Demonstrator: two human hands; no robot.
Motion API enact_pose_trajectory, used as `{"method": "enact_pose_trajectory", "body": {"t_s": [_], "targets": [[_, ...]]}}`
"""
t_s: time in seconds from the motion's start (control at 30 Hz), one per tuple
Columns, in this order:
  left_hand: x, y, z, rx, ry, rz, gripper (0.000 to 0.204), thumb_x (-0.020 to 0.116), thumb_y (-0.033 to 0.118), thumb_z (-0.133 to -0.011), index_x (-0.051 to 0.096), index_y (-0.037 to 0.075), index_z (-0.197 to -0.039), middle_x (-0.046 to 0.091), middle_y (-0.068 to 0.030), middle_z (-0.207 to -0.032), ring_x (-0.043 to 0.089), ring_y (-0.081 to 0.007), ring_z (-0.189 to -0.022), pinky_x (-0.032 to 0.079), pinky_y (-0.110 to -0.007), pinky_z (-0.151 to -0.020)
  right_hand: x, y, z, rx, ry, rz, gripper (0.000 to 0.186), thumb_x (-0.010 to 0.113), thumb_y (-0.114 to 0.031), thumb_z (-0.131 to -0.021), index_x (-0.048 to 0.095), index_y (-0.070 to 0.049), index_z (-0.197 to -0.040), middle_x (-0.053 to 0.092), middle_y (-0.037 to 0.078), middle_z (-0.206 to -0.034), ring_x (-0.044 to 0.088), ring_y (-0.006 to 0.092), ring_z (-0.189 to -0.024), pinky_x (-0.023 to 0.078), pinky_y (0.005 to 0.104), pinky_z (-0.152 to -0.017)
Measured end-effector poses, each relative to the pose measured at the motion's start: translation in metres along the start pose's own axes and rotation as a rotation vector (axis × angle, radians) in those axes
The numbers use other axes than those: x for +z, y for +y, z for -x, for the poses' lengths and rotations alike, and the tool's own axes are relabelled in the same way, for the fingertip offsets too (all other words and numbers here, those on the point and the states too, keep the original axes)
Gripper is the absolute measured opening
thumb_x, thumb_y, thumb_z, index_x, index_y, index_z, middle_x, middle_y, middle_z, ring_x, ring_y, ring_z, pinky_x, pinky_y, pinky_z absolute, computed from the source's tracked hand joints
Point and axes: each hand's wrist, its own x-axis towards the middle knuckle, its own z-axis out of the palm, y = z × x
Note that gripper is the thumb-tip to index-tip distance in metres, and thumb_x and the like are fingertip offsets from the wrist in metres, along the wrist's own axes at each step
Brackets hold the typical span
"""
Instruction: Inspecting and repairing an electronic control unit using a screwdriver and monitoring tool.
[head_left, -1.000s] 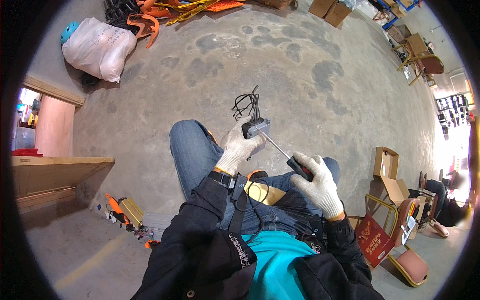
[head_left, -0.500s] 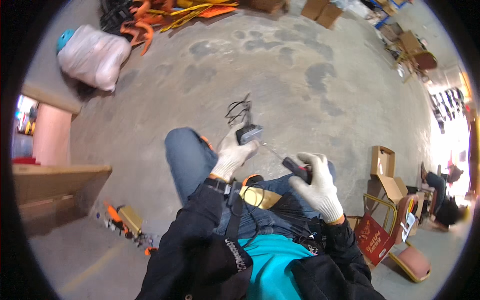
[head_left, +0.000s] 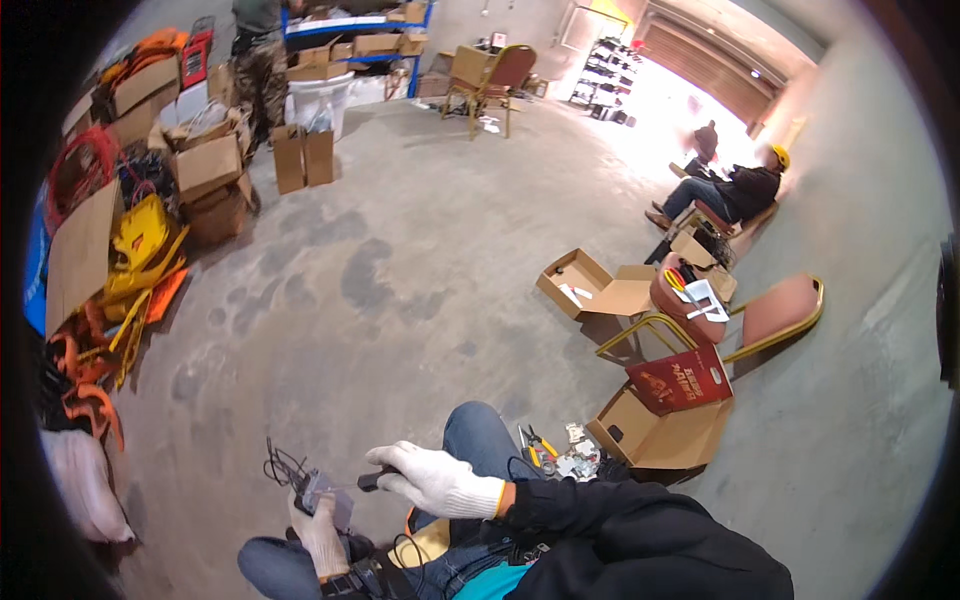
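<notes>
My left hand (head_left: 318,543), in a white knit glove, is closed around a small grey, box-shaped device (head_left: 338,508). A thin black cable (head_left: 284,466) loops out beyond it over the floor. In my gloved right hand (head_left: 436,482) is a screwdriver (head_left: 372,481), gripped by its dark handle. Its thin shaft points left toward the device; I cannot tell whether the tip touches it. Both hands are low in front of me, over and beside my bent legs. A yellowish piece (head_left: 422,545) lies between my legs.
Pliers (head_left: 540,447) and metal parts (head_left: 578,458) lie by my right knee. Beyond are an open carton with a red lid (head_left: 665,425), another open carton (head_left: 590,285) and chairs (head_left: 780,315). One person sits farther right; another stands far left near boxes and orange and yellow gear (head_left: 135,250).
The view has swung right, bringing the chairs, shelves and doorway further in. My right hand's fingers, looser around the screwdriver before, now close on its handle. My left hand keeps the device.
</notes>
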Motion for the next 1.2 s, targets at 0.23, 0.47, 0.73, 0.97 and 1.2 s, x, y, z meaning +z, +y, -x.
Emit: {"method": "enact_pose_trajectory", "body": {"t_s": [0.23, 0.47, 0.73, 0.97, 1.2], "targets": [[-0.003, -0.014, -0.008, 0.013, 0.110, -0.026, 0.053, 0.074, -0.003, -0.090, 0.058, -0.001, -0.140, 0.067, -0.0071, -0.121, 0.066, -0.0176, -0.101, 0.056, -0.032, -0.091, -0.014, -0.001, -0.006, 0.103, -0.176, 0.012, 0.053, 0.063, -0.009, -0.095, 0.046, -0.005, -0.145, 0.050, 0.021, -0.139, 0.066, 0.0408, -0.119, 0.055, 0.0460, -0.099], [-0.016, -0.033, -0.016, -0.027, 0.115, -0.044, 0.058, 0.075, -0.002, -0.090, 0.055, -0.002, -0.145, 0.067, -0.0088, -0.127, 0.065, -0.0204, -0.108, 0.055, -0.034, -0.096, -0.001, 0.001, -0.003, 0.299, -0.104, -0.154, 0.056, 0.065, -0.013, -0.099, 0.043, -0.005, -0.150, 0.064, 0.025, -0.134, 0.067, 0.0443, -0.121, 0.054, 0.0473, -0.100], [0.006, 0.001, 0.000, -0.057, 0.121, -0.092, 0.060, 0.076, 0.000, -0.088, 0.055, -0.001, -0.144, 0.070, -0.0080, -0.120, 0.068, -0.0204, -0.103, 0.056, -0.035, -0.093, 0.008, 0.034, -0.002, -0.003, 0.009, -0.095, 0.065, 0.069, -0.015, -0.099, 0.038, -0.006, -0.156, 0.061, 0.030, -0.140, 0.065, 0.0476, -0.125, 0.053, 0.0480, -0.104], [-0.011, -0.030, -0.013, 0.004, 0.156, -0.061, 0.053, 0.072, 0.003, -0.084, 0.061, 0.002, -0.137, 0.072, -0.0080, -0.114, 0.072, -0.0205, -0.095, 0.059, -0.035, -0.084, 0.005, 0.004, -0.010, 0.444, -0.095, -0.163, 0.069, 0.076, -0.014, -0.096, 0.039, 0.000, -0.153, 0.064, 0.024, -0.131, 0.067, 0.0399, -0.125, 0.052, 0.0451, -0.106], [0.003, -0.004, -0.002, -0.056, 0.163, -0.053, 0.061, 0.078, 0.000, -0.084, 0.059, 0.000, -0.142, 0.071, -0.0084, -0.120, 0.068, -0.0211, -0.104, 0.057, -0.036, -0.094, 0.018, 0.039, -0.001, -0.038, 0.056, -0.089, 0.068, 0.069, -0.031, -0.103, 0.036, 0.000, -0.153, 0.069, 0.028, -0.131, 0.068, 0.0401, -0.124, 0.052, 0.0428, -0.106]]}}
